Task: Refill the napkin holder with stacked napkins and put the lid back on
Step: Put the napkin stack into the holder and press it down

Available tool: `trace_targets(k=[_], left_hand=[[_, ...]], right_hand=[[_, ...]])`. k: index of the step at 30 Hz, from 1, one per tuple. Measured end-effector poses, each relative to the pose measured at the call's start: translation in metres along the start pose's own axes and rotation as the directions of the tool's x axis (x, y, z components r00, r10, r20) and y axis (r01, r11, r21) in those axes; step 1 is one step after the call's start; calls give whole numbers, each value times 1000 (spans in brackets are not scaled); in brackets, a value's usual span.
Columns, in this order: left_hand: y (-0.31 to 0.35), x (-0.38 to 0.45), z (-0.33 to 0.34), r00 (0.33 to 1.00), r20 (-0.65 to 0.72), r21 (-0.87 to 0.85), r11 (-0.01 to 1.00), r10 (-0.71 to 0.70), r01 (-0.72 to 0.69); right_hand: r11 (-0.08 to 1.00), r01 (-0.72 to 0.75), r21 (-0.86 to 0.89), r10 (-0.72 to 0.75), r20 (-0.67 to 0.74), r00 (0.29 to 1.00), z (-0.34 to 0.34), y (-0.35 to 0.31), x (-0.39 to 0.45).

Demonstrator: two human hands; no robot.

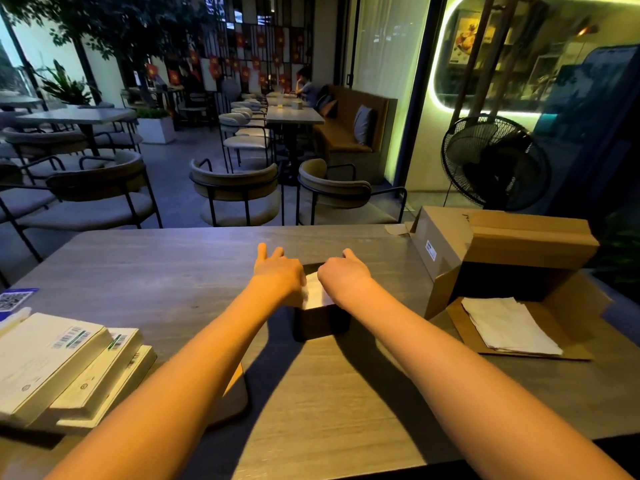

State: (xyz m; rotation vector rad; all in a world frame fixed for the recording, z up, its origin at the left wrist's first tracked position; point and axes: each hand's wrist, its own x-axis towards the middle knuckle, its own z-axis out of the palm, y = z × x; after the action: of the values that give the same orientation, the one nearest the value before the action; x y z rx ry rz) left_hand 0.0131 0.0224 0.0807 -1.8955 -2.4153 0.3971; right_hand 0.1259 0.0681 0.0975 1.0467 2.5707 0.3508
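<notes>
A dark, box-shaped napkin holder stands in the middle of the wooden table, its top uncovered. White stacked napkins show inside it, between my two hands. My left hand lies over the holder's left side, two fingers pointing forward and the others curled down onto the napkins. My right hand covers the right side, its near fingers curled onto the same stack and one finger sticking out. A dark flat piece with a rounded corner, seemingly the lid, lies under my left forearm.
Wrapped napkin packs are piled at the near left. An open cardboard box sits at the right, with loose napkins on its flap. A QR card lies far left. Chairs and a fan stand behind the table.
</notes>
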Motion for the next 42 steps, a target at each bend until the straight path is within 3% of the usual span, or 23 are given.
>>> trace_targets(k=[7,11,13,17,23,28,30,32,36,39,42], left_hand=[[8,2,2,998,44,43,999,-34,32],[13,-4,-1,990,-137,75,997,42,-32],[13,-4,1,993,-90,47,997,70,-66],[6,4,5,997,82,-16,1000,0,1],[11,10,4,998,53,-4,1000,-21,21],[7,0,7,999,46,-154,988,-20,27],[4,-9,8,1000,-22,-232,973,8,-13],[6,-19,7,983,-182,-311,948,13,-70],[35,-35,-4,852,-523,-505,810,-13,-298],[75,-42,-12,769,-638,-565,657,35,-499],[120,-42,-21,750,-660,-635,505,37,-584]], right_hand=[[991,6,-134,0,44,999,1,10,4],[993,22,-113,-27,-40,999,-5,19,0],[992,29,-122,-40,-85,996,-2,19,-1],[994,-1,-106,-7,-77,997,16,19,4],[999,-40,-13,40,-10,999,22,19,14],[993,23,116,-17,-53,998,23,27,3],[974,76,213,-36,-187,982,25,36,-13],[934,127,333,-7,-339,941,30,45,-30],[820,193,539,143,-519,843,38,72,-57],[717,215,664,320,-587,744,43,105,-79],[661,188,726,403,-555,728,53,134,-106]])
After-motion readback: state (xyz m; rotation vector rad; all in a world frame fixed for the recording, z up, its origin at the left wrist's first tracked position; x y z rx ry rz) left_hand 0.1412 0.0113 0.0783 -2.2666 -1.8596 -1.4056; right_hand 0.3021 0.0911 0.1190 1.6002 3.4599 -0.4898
